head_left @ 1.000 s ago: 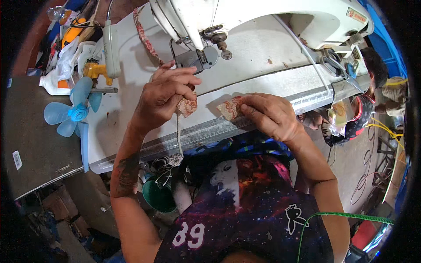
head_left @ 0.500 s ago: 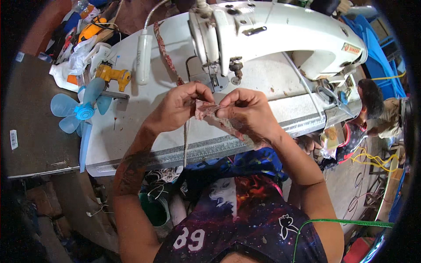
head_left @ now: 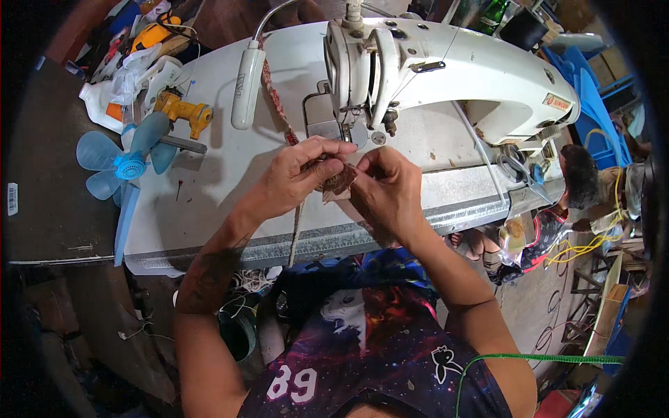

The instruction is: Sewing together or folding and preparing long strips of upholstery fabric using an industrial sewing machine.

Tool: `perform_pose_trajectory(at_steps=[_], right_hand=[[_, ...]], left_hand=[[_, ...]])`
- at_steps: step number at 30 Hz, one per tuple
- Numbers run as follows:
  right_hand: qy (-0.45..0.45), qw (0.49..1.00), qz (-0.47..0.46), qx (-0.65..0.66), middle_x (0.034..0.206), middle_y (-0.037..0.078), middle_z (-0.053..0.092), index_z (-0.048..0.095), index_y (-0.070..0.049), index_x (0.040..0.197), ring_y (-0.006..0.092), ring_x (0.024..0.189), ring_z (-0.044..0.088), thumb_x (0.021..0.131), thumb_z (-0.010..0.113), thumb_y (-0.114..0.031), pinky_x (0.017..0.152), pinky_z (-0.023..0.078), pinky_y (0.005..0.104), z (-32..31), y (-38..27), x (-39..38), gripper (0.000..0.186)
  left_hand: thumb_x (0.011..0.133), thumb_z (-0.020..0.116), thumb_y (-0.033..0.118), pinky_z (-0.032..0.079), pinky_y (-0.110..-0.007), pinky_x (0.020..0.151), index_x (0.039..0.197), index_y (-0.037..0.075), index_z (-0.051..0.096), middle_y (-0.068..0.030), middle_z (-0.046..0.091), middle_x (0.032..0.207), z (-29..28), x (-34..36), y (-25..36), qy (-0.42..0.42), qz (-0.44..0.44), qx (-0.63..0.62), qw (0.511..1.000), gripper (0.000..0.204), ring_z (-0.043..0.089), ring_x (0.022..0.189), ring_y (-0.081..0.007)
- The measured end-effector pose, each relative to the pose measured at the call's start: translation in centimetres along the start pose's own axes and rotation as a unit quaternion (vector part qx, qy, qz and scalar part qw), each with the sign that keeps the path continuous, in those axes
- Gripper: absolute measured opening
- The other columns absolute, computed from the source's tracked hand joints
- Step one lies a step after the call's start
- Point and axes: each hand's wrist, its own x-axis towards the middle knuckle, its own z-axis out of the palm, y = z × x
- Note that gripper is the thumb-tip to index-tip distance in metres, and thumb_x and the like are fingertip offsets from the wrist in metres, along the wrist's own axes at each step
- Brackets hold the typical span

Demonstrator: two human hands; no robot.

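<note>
In front of the needle of a white sewing machine (head_left: 474, 66), my two hands pinch a small piece of reddish-brown patterned fabric (head_left: 339, 182). My left hand (head_left: 296, 174) is closed on its left side, thumb and forefinger pressed together. On the other side my right hand (head_left: 387, 184) grips the cloth between thumb and fingertips; part of the fabric is hidden behind this hand. A narrow red patterned strip (head_left: 274, 97) lies on the white table, running from behind the lamp down to my left hand. Below that hand a thin pale strip (head_left: 297, 226) hangs over the table's front edge.
A blue-bladed fan (head_left: 130, 166) and a yellow tool-like fitting (head_left: 185, 115) stand at the left. A white lamp (head_left: 247, 87) hangs over the table on a bent neck. Scissors (head_left: 523, 174) lie at the right end; beyond them another person (head_left: 585, 177) sits low.
My left hand has turned, its fingers now pointing right across the fabric. The cloth is bunched smaller between the hands. The whole view has shifted slightly.
</note>
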Motion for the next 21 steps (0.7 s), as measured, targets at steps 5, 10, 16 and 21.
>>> perform_pose_trajectory(at_steps=[5, 10, 16, 21], right_hand=[[0.029, 0.998, 0.009, -0.062, 0.061, 0.015, 0.064, 0.068, 0.001, 0.075, 0.0249, 0.053, 0.062, 0.088, 0.088, -0.018, 0.054, 0.05, 0.0371, 0.1, -1.0, 0.4, 0.031], [0.039, 0.996, 0.081, 0.012, 0.063, 0.021, 0.064, 0.066, 0.004, 0.073, 0.0275, 0.054, 0.062, 0.091, 0.087, -0.027, 0.055, 0.051, 0.0391, 0.9, -0.7, 0.3, 0.041], [0.066, 0.973, -0.171, -0.14, 0.07, 0.018, 0.063, 0.063, -0.003, 0.077, 0.0394, 0.062, 0.063, 0.089, 0.086, -0.026, 0.057, 0.051, 0.0465, 0.4, -1.7, 1.5, 0.034], [0.103, 0.914, -0.332, -0.211, 0.067, 0.008, 0.061, 0.061, -0.01, 0.076, 0.0303, 0.059, 0.064, 0.081, 0.089, -0.019, 0.05, 0.05, 0.0437, -0.9, -1.6, 2.8, 0.03]], left_hand=[[0.114, 0.057, 0.014, 0.053, -0.025, 0.088, 0.126, 0.0, 0.069, -0.0034, 0.07, 0.115, -1.1, 0.3, -0.4, -0.068, 0.004, -0.097, 0.993, 0.022, 0.066, 0.1, -0.009], [0.116, 0.052, 0.017, 0.054, -0.03, 0.101, 0.124, 0.003, 0.065, -0.0084, 0.072, 0.13, -0.9, 0.5, -1.1, -0.059, 0.03, -0.053, 0.996, 0.021, 0.067, 0.115, -0.0148], [0.115, 0.052, 0.017, 0.047, -0.034, 0.114, 0.145, -0.003, 0.059, -0.0093, 0.072, 0.134, -1.5, 0.6, -0.1, -0.081, 0.006, -0.119, 0.99, 0.037, 0.064, 0.129, -0.0189], [0.116, 0.053, 0.023, 0.048, -0.031, 0.108, 0.137, -0.003, 0.065, -0.0114, 0.072, 0.129, -2.0, 0.8, -0.3, -0.13, 0.0, -0.211, 0.969, 0.036, 0.065, 0.122, -0.016]])
